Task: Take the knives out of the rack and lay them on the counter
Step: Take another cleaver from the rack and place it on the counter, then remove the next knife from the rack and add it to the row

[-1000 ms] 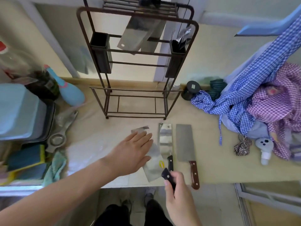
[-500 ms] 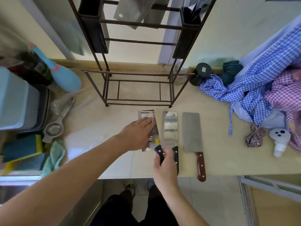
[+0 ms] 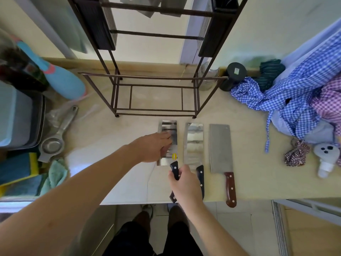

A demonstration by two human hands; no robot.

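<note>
Three cleavers lie side by side on the beige counter [image 3: 258,178], blades pointing toward the dark metal rack [image 3: 156,78]. My right hand [image 3: 184,185] grips the black handle of the leftmost shiny cleaver [image 3: 168,126]. My left hand [image 3: 155,148] rests flat on that cleaver's blade, fingers spread. To its right lies a second shiny cleaver [image 3: 193,141] with a black handle, then a dull grey cleaver [image 3: 220,146] with a reddish-brown handle. At least one more blade [image 3: 145,4] hangs at the top of the rack, cut off by the frame edge.
A metal strainer [image 3: 55,139], a blue bottle [image 3: 60,80], a grey tray and sponges crowd the left side. Checked cloths [image 3: 299,85], a black cylinder [image 3: 234,74] and a white spray head [image 3: 326,156] sit at the right. The counter's front edge runs just below the handles.
The leftmost cleaver went from lying slanted to lying straight beside the others. My left hand slid up onto its blade while my right hand kept its handle. The view tilted downward.
</note>
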